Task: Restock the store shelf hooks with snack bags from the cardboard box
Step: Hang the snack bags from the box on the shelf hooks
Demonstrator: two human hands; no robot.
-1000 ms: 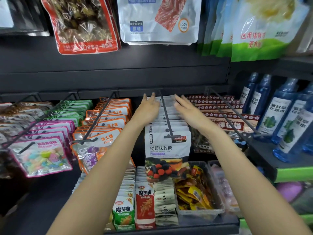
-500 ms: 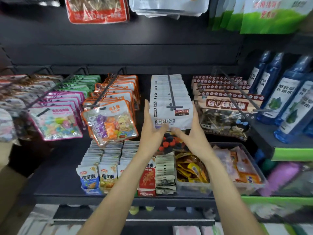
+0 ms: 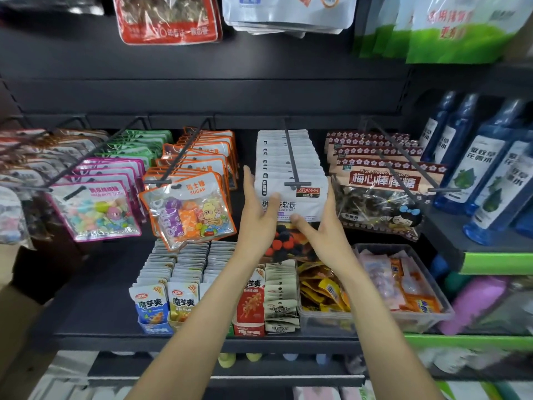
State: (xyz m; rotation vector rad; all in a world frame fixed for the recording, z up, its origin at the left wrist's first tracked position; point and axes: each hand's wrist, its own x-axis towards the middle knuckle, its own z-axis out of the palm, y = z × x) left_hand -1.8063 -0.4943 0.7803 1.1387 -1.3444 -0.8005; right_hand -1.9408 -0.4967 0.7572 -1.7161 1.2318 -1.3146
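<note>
A row of white berry-gummy snack bags (image 3: 288, 157) hangs on a black hook (image 3: 292, 153) at the shelf's middle. My left hand (image 3: 256, 217) lies flat against the left side of the front bag (image 3: 302, 204), with its thumb across the bag's face. My right hand (image 3: 321, 226) mirrors it on the right side, fingers straight up along the bag's edge and thumb on the front. Neither hand carries a loose bag. A tan cardboard edge (image 3: 14, 321) shows at the lower left; what it belongs to is out of view.
Neighbouring hooks hold orange sugar-candy bags (image 3: 187, 209), pink candy bags (image 3: 95, 209) and plum lollipop bags (image 3: 380, 197). Below sit rows of small snack packs (image 3: 178, 284) and a transparent bin (image 3: 403, 319). Blue bottles (image 3: 476, 168) stand on the right shelf. Large bags (image 3: 285, 13) hang overhead.
Both hands slid from the back of the white bag row forward along its sides to the front bag. The view pulled back and tilted down, showing more of the lower shelf.
</note>
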